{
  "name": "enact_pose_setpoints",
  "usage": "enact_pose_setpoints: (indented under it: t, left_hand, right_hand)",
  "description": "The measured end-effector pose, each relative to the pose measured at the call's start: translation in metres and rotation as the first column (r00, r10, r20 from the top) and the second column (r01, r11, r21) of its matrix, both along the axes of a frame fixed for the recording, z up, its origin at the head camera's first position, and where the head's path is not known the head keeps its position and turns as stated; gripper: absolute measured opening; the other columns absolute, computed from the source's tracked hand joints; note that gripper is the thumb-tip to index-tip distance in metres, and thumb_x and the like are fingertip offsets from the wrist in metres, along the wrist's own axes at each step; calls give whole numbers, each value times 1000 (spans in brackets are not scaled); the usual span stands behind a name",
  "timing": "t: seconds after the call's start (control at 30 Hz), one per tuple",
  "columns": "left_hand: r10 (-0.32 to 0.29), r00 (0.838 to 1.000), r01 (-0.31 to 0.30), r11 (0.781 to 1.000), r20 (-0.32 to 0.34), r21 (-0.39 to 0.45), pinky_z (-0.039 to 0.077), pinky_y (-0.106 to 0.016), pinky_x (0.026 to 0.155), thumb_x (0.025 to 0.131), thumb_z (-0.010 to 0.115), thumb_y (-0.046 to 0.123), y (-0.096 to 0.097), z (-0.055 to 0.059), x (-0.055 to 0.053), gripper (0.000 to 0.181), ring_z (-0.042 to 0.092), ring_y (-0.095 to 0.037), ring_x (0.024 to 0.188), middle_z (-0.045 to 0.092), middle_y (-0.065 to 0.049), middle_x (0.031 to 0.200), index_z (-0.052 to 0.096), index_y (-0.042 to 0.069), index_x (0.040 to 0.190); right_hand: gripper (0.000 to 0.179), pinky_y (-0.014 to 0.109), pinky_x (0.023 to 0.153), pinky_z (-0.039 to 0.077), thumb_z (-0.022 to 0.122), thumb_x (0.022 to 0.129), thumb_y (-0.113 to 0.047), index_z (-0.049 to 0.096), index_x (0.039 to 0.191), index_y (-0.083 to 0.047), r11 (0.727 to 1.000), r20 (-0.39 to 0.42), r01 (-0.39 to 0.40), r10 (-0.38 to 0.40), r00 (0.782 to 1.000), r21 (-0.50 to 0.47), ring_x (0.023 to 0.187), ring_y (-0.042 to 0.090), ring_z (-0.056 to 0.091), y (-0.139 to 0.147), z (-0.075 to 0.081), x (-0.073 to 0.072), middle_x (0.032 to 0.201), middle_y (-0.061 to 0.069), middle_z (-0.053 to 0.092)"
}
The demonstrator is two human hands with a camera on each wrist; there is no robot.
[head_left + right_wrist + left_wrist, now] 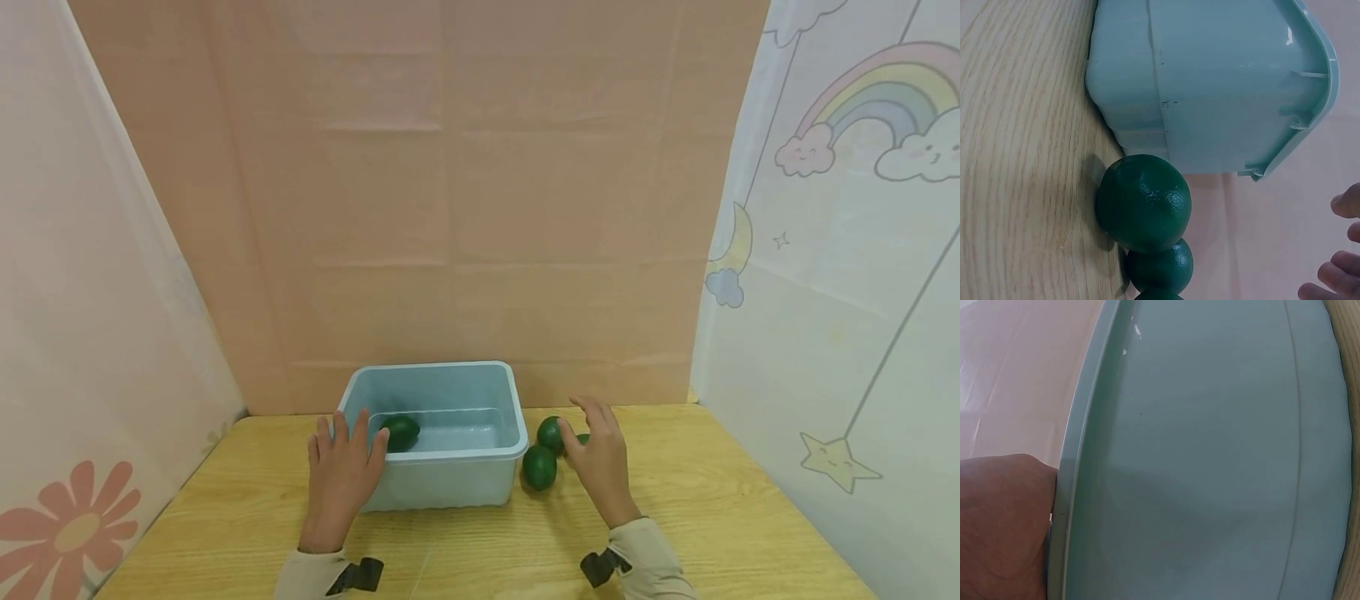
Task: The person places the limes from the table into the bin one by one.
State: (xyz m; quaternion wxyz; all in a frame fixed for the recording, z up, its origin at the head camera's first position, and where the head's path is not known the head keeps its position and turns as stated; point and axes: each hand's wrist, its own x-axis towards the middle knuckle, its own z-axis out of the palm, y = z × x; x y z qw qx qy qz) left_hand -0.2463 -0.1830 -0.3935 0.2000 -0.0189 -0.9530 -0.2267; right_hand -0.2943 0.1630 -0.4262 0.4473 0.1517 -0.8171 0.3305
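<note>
A light blue plastic bin (442,483) stands on the table, with one dark green, glossy, avocado-like fruit (402,432) lying inside at its left. My left hand (341,475) is at the bin's front left corner, fingers spread, the thumb by the rim (1079,434). To the right of the bin sit a nearer green fruit (539,468), a second one (551,434) behind it, and a third (583,439) partly hidden by my right hand (602,467). That hand hovers beside them, thumb and fingers apart, nothing between them. In the right wrist view its fingers (1338,275) are away from the fruits.
The wooden table (465,554) carries the bin near its back edge. Behind it hangs a plain peach-coloured backdrop (480,208). Printed curtains flank both sides, a flower one (75,317) at left and a rainbow one (840,333) at right.
</note>
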Motion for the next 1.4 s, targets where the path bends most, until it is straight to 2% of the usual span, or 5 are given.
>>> enact_pose_setpoints:
  t: [0.3, 0.63, 1.4]
  left_hand:
    - [-1, 1000, 1, 1000, -4, -5, 11, -73, 110, 106, 46, 32, 0, 1, 0, 54, 12, -64, 140, 29, -44, 147, 44, -6, 146]
    - [-2, 1000, 2, 1000, -5, -4, 11, -73, 110, 106, 45, 33, 0, 0, 1, 55, 12, -63, 140, 29, -43, 147, 44, -5, 146]
    - [-3, 1000, 3, 1000, -2, -5, 10, -73, 110, 106, 46, 32, 0, 1, 1, 55, 12, -63, 141, 29, -43, 148, 44, -5, 146]
  right_hand:
    - [42, 51, 80, 56, 83, 80, -3, 66, 118, 5, 1000, 13, 8, -8, 1000, 0, 104, 38, 63, 1, 0, 0, 116, 21, 64]
    - [43, 57, 90, 51, 82, 81, -3, 64, 119, 6, 1000, 58, 18, -17, 998, -24, 112, 41, 59, 2, -2, -1, 119, 23, 63]
    - [44, 56, 90, 51, 83, 80, -3, 65, 118, 6, 999, 68, 31, -30, 997, -15, 110, 40, 60, 5, -6, -4, 117, 23, 64]
